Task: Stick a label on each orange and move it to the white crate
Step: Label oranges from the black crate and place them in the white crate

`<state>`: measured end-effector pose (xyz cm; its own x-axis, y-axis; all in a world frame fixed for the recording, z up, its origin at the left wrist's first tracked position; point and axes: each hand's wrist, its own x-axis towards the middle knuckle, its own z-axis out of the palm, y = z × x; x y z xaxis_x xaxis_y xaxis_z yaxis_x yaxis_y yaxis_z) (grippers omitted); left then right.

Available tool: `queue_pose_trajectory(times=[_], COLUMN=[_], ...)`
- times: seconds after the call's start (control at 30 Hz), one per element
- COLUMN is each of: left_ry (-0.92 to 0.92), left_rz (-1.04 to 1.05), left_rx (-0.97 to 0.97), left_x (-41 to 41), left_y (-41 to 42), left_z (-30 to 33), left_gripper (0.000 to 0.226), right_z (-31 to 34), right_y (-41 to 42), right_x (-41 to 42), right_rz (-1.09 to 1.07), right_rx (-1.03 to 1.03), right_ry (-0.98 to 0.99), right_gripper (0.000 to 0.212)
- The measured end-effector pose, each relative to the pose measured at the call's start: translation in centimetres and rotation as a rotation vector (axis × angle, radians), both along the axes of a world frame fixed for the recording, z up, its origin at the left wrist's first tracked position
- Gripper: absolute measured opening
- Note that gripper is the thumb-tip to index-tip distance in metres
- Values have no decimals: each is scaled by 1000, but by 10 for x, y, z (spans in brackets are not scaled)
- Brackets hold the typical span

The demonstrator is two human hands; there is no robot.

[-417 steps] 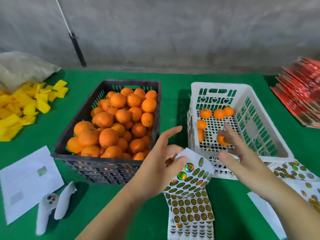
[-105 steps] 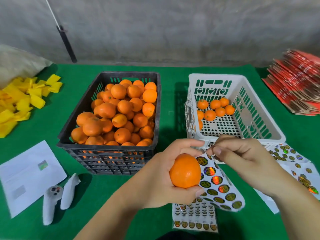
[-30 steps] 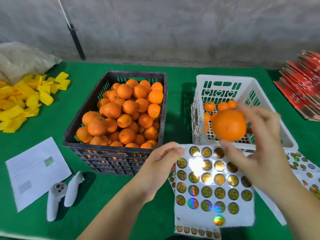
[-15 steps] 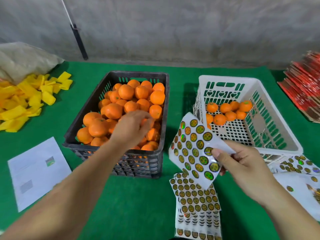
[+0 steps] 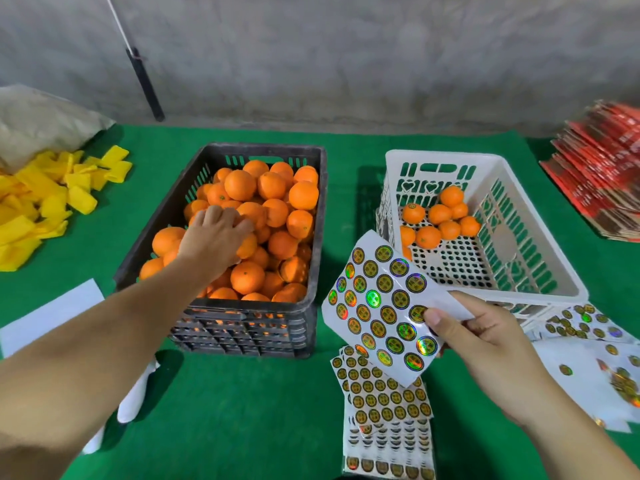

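Left hand (image 5: 213,237) down in the black crate (image 5: 313,237), fingers curled over one orange (image 5: 246,244) on top of the heap, closing round it; not lifted clear, other oranges touching it on all sides. Right hand (image 5: 485,344) raised in front of the white crate (image 5: 540,244), thumb and fingers pinching the right edge of a sticker sheet (image 5: 381,306), sheet tilted, round shiny labels facing up. Inside the white crate, a small cluster of oranges (image 5: 438,220) at the far left corner, one with a label visible on top. Beneath the held sheet, a stack of more sticker sheets (image 5: 384,407) flat on the green table (image 5: 242,410). More label sheets (image 5: 588,323) loose to the right of the white crate. Yellow scraps (image 5: 45,199) piled far left, a white paper (image 5: 52,313) near the left forearm, red packets (image 5: 602,168) stacked at far right.
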<state>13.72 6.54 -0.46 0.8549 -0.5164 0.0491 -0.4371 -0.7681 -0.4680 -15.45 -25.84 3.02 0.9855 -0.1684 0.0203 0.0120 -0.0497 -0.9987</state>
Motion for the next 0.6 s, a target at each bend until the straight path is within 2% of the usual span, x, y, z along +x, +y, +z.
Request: queue_pose_trajectory(times=[0.03,0.1,0.17,0.2,0.23,0.27,0.3,0.37,0.47,0.57,0.6], left_ry=[37,211,577,816,1045,1235,1381,1525,1622,1562,1517], left_rz=[60,206,311,279,210,116,9,-129,-112,-13,-2], left_rx=[-193,-797,-1423,-1633,-1748,-1800,-1821,-1859,-1948,-2027,-2017], left_x=[-3,-19,-49,-68,-87,-102,-116,-143,-172,-188,-192], left_y=[-1,-9,-23,-31,-37,-43,-51,-65,-76,-83,-84], left_z=[3,20,43,55,59,60,61,62,63,63,62], left_gripper=[75,74,80,91,107,111,107,88,95,94,89], right_z=[0,0,-1,-2,-2,-2,-2,-3,0,3,4], right_y=[-1,-5,-9,-11,-12,-15,-17,-21,-22,-21,-18], right_x=[0,0,1,1,2,2,2,0,-4,-7,-7], right_rz=[-13,-54,-75,-79,-86,-93,-96,-93,-102,-144,-200], right_rx=[31,120,233,272,301,319,323,305,280,204,120], right_ry=[4,15,22,25,31,45,63,93,108,123,125], right_gripper=[29,33,36,36,36,36,37,37,36,33,30])
